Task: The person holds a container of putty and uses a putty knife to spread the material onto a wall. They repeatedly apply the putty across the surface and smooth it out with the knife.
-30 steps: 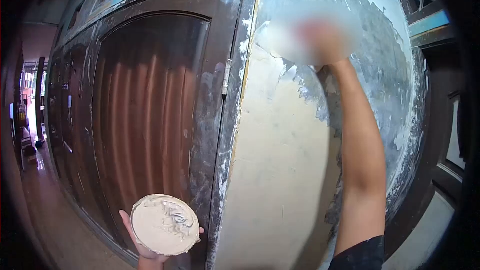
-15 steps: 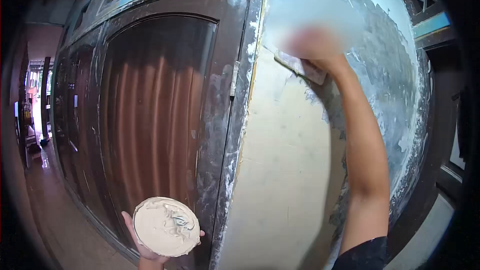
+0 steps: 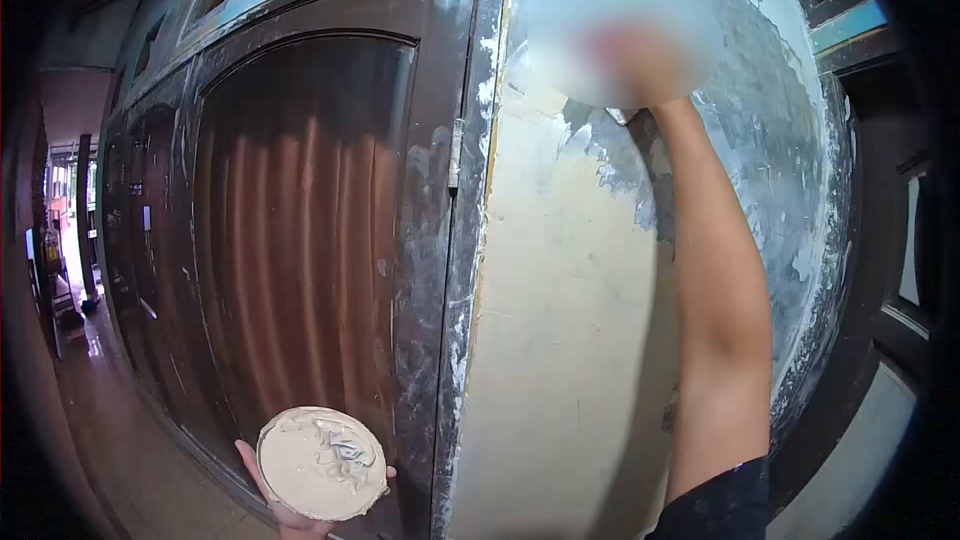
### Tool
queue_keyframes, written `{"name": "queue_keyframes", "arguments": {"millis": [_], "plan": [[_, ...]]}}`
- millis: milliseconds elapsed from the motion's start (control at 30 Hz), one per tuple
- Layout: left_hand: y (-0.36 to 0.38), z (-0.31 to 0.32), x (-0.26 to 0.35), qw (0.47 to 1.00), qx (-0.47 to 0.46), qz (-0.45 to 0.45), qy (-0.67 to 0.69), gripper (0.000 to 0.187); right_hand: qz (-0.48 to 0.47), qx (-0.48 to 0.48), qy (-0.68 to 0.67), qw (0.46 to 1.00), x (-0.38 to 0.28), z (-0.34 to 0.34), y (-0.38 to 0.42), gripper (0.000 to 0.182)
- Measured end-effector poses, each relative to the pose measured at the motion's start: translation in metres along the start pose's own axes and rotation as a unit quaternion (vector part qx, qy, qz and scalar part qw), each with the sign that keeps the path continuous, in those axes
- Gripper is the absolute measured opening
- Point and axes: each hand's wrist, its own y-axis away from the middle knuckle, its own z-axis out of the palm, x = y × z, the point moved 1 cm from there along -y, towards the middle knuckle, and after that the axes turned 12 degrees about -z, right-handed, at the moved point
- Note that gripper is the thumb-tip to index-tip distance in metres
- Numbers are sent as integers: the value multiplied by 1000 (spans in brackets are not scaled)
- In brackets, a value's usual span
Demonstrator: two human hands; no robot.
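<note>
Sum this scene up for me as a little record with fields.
Left hand: supports a round container of pale paste from beneath
Right hand: raised at the wall; blurred, grip unclear
Wall: pale coat lower down, patchy grey above
Door: dark brown, beside the pale coat

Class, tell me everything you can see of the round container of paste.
The round container is filled with cream paste, mostly smooth, churned into ridges with greyish marks right of centre. Paste smears its rim; its material is unclear. It appears low in view, before the dark door, open face toward the camera, held by the left hand.
</note>
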Motion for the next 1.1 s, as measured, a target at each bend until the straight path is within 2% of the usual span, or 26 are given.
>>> {"name": "queue_keyframes", "arguments": {"millis": [33, 100, 133, 200, 267, 333, 367, 400, 433, 467, 567, 700, 733, 800, 867, 933, 1000, 1067, 1100], "plan": [[-3, -5, 0, 1000, -2, 2, 1, 117, -45, -16, -36, 998, -1, 3, 3, 68], [-5, -5, 5, 993, -75, -62, 69, 113, -124, -68, -73, 987, -16, 4, 15, 66], [-4, 0, 6, 993, -76, -60, 70, 113, -152, -89, 0, 984, -28, 4, 24, 64], [0, 13, 6, 993, -52, -59, 86, 110, -111, -25, 41, 993, -25, 12, 20, 63], [-2, 14, 4, 994, -46, -60, 78, 109, 1, 40, -10, 999, -11, 5, 6, 64], [-3, 13, 4, 993, -39, -58, 91, 111, -1, 25, -27, 999, -7, 3, 4, 65], [-6, -2, 6, 993, -91, -73, 2, 115, -50, -44, -46, 997, -16, 1, 9, 66], [-5, 1, 8, 993, -92, -75, -3, 115, -96, -112, -64, 987, -22, 1, 13, 67], [-3, 5, 8, 992, -75, -87, 55, 116, -134, -70, -12, 988, -19, 20, 20, 66], [-2, 7, 7, 987, -55, -99, 114, 117, -147, -91, 59, 983, -35, 7, 31, 65], [-8, -3, 11, 990, -58, -87, 91, 115, -22, 35, 19, 999, -9, 6, 15, 65], [-7, -7, 19, 982, -96, -111, 121, 115, -71, -20, -54, 996, -3, -8, 20, 67], [-6, -8, 19, 979, -106, -116, 132, 115, -109, -62, -23, 992, -5, -7, 31, 67], [-4, -9, 19, 973, -126, -121, 152, 115, -126, -46, 57, 989, -9, -2, 43, 65], [-1, -9, 18, 967, -139, -132, 169, 116, -17, 19, 16, 1000, 8, -7, 31, 65], [1, -5, 16, 967, -129, -124, 182, 116, 32, 25, -18, 999, 19, -17, 25, 67], [0, -1, 15, 966, -115, -104, 207, 117, -12, -29, -66, 997, 11, -14, 27, 66], [0, -3, 13, 973, -118, -101, 171, 115, -107, -64, 26, 992, -6, -5, 43, 67], [2, 5, 12, 986, -80, -68, 128, 110, -117, -81, 68, 987, -15, -9, 47, 69]]}}
